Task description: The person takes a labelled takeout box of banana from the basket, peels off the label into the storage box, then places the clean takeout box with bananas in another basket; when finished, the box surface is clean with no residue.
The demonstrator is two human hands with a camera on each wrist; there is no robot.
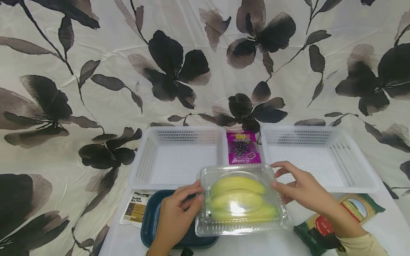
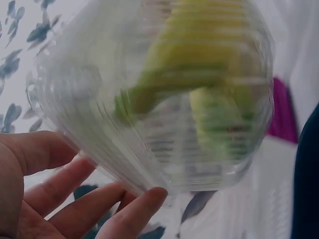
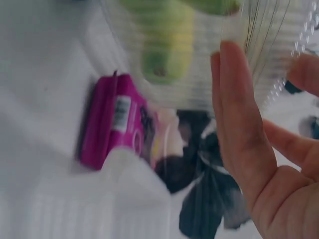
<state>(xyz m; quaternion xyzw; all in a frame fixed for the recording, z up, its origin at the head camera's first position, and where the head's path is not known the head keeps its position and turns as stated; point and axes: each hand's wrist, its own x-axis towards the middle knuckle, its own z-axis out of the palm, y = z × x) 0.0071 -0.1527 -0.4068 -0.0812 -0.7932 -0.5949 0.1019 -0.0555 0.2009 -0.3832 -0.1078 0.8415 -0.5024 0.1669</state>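
Observation:
Between both hands is a clear plastic clamshell box (image 1: 243, 230) with several yellow-green bananas (image 1: 237, 201) inside, raised over the table and tilted so its lid faces me. My left hand (image 1: 177, 213) grips the left edge, thumb in front and fingers behind. On the other side, my right hand (image 1: 304, 186) holds the right edge between thumb and fingers. The left wrist view shows the fingertips at the flanged rim (image 2: 124, 184). Straighter fingers (image 3: 239, 99) lie along the ribbed side in the right wrist view. Part of a dark blue tray (image 1: 148, 222) is hidden beneath the left hand and box.
Two white perforated baskets stand at the back, a left basket (image 1: 137, 174) and a right basket (image 1: 360, 160). A purple grape-picture packet (image 1: 241, 147) sits between them. A brown-and-white packet (image 1: 137, 208) lies left of the tray. Under my right forearm is a green-and-yellow bag (image 1: 365, 208).

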